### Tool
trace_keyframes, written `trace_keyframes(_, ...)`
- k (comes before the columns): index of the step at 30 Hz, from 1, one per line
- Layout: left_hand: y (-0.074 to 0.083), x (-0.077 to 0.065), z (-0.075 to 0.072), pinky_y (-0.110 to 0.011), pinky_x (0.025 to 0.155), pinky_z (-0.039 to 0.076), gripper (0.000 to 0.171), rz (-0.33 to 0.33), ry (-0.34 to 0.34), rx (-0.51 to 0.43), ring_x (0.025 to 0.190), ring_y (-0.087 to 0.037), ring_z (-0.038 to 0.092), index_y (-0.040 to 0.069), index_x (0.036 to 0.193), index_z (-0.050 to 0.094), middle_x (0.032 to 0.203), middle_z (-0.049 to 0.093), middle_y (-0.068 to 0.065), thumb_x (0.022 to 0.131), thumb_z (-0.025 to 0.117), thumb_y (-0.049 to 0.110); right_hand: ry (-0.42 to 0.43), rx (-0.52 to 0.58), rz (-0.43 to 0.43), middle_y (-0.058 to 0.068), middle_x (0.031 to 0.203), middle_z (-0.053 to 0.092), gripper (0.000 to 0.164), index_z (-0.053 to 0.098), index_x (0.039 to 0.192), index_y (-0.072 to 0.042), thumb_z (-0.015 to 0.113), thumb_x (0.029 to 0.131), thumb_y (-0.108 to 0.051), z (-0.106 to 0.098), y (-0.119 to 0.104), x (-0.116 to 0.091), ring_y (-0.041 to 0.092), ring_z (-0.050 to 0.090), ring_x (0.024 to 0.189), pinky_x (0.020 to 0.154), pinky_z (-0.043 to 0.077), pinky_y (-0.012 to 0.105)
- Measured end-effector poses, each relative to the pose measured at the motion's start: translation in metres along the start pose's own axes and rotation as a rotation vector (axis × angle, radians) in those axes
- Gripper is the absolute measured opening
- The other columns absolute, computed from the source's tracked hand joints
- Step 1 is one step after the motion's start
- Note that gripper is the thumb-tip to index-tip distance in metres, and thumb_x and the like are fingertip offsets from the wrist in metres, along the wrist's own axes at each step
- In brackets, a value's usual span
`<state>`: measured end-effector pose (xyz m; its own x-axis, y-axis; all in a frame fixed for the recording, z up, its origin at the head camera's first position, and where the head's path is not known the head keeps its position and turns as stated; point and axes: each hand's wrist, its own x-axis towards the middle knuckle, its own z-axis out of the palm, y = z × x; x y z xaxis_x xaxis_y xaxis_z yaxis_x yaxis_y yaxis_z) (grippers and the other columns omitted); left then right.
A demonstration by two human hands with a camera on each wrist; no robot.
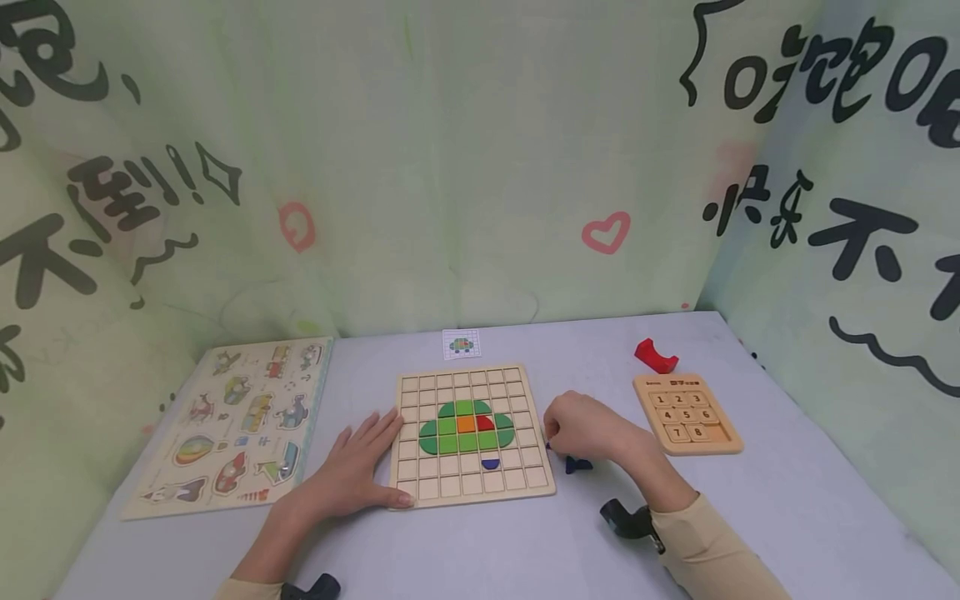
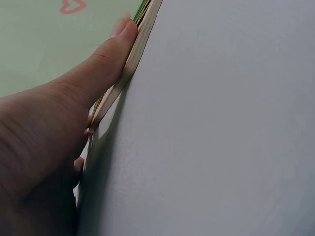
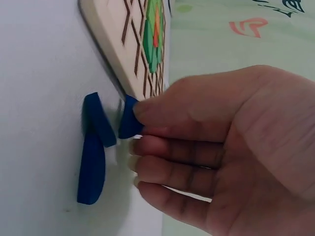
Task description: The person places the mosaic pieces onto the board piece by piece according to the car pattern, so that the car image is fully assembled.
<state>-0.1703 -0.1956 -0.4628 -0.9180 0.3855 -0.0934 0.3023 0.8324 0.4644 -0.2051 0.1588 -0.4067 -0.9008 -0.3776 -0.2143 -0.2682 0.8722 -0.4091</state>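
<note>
A wooden grid board [image 1: 450, 492] lies on the table, bearing light and dark green pieces [image 1: 447, 443], an orange square [image 1: 466, 423], a red piece [image 1: 484, 423] and a blue half-round piece [image 1: 491, 464]. My left hand [image 1: 348, 479] rests at the board's left side with fingers spread, its thumb [image 2: 106, 56] along the near edge. Beside the board's right edge, my right hand [image 1: 588, 427] pinches a small blue piece [image 3: 129, 118] between thumb and finger, low over the table. Two more blue pieces [image 3: 92, 169] lie against each other next to it.
Behind the board is a small pattern card [image 1: 461, 344]. A large picture board [image 1: 217, 433] occupies the left side. On the right lie a wooden number puzzle [image 1: 690, 417] and a red curved piece [image 1: 656, 357]. A printed curtain [image 1: 450, 167] hangs behind the table.
</note>
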Motion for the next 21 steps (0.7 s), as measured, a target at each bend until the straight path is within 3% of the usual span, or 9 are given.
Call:
trace_keyframes(9,-0.001,0.000,0.001,-0.068,0.121,0.007,0.125,0.006,0.003,0.000,0.156,-0.036,0.011,0.014,0.159,0.023,0.168,0.018,-0.003,0.064,0.072,0.078,0.073,0.024,-0.024,-0.002,0.068,0.058,0.017,0.070,0.076,-0.016,0.065,0.090,-0.008,0.002,-0.003,0.005,0.013,0.053,0.064,0.055,0.045,0.026)
trace_keyframes(21,-0.002,0.000,0.001,-0.068,0.121,0.008,0.125,0.011,0.005,0.003,0.155,-0.037,0.011,0.013,0.159,0.023,0.168,0.018,-0.003,0.064,0.072,0.078,0.094,0.136,-0.182,-0.004,0.080,0.065,0.015,0.074,0.086,-0.012,0.064,0.087,-0.001,0.007,-0.014,0.009,0.013,0.054,0.075,0.065,0.049,0.023)
